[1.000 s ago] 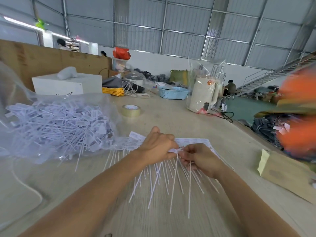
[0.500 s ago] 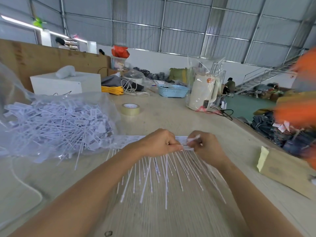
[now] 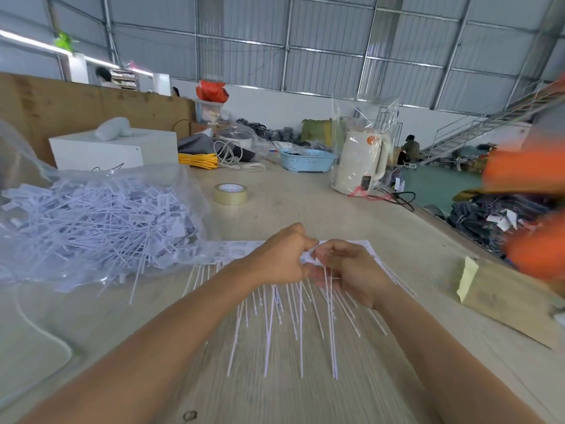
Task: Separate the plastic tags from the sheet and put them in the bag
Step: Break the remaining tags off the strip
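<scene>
A white sheet of joined plastic tags [image 3: 235, 250] lies flat on the wooden table [image 3: 275, 209], its thin white tails [image 3: 301, 325] fanning toward me. My left hand [image 3: 281, 255] grips the sheet's label strip at its middle. My right hand [image 3: 348, 270] pinches a tag head right beside it, one tail running down through its fingers. The two hands touch at the fingertips. To the left lies a clear plastic bag [image 3: 101, 218] stuffed with loose white tags, its mouth facing the sheet.
A roll of tape [image 3: 230, 194] sits behind the sheet. A wrapped white kettle [image 3: 359, 162], blue basket [image 3: 307, 160], white box [image 3: 113, 149] and yellow cords [image 3: 198, 160] stand farther back. A brown envelope [image 3: 507, 301] lies right. A blurred orange shape [image 3: 532, 215] moves at the right edge.
Both hands shifted slightly right along the sheet, and my right hand now pinches a tag head close to the left. The tails under the hands have shifted.
</scene>
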